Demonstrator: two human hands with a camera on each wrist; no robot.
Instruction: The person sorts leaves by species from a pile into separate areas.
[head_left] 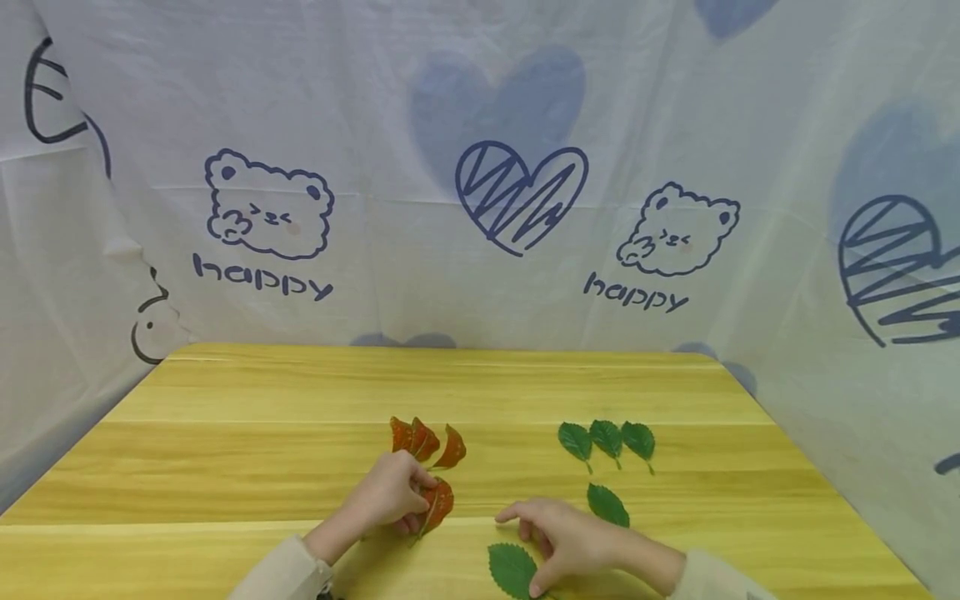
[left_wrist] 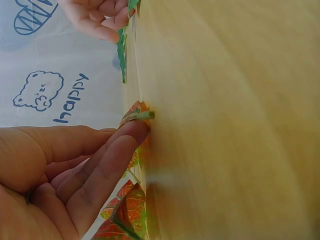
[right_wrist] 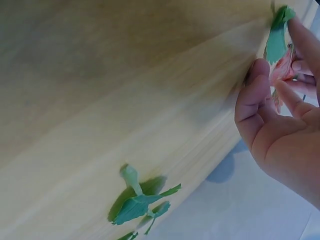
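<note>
My left hand (head_left: 387,493) pinches a red leaf (head_left: 441,502) low over the table; in the left wrist view its stem (left_wrist: 145,115) sticks out past the fingertips. Just beyond that hand lie several red leaves (head_left: 452,447), partly hidden by it. My right hand (head_left: 573,533) has its thumb on the stem end of a green leaf (head_left: 512,568) near the front of the table. Its other fingers are spread from the thumb, with the index finger reaching left. Another green leaf (head_left: 607,504) lies behind the right wrist.
Three green leaves (head_left: 606,437) form a row farther back on the right. The yellow wood-grain table (head_left: 262,450) ends against a white cloth (head_left: 390,200) printed with hearts and bears, which also hangs along both sides.
</note>
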